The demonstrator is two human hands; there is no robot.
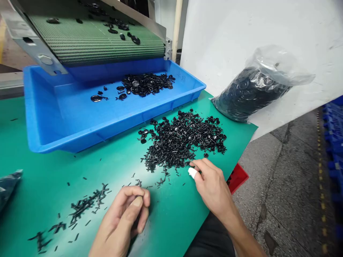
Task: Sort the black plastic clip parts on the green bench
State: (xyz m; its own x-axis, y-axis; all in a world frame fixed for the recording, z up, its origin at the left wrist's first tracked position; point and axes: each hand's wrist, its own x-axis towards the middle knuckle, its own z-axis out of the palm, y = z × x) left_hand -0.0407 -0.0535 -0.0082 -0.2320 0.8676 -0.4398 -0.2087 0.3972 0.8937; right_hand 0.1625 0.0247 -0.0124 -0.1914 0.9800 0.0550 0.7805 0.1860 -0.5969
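A heap of small black plastic parts (177,139), discs mixed with thin sprue pieces, lies on the green tabletop (118,167). At its near right edge is my right hand (211,182), thumb and fingers drawn together; a white cover wraps one fingertip. Whatever sits between those fingertips is too small to make out. My left hand (125,217) is curled lower down, its thumb against the fingers, and the inside of the grip is hidden. Left of it lie loose black cross-shaped sprues (85,205) and short stick scraps.
Behind the heap stands a blue tray (66,110) holding black discs (147,84). A green conveyor belt (107,46) slopes down over it, carrying more parts. A filled clear bag (249,91) leans against the white panel at right. A red crate (238,177) shows below the table edge.
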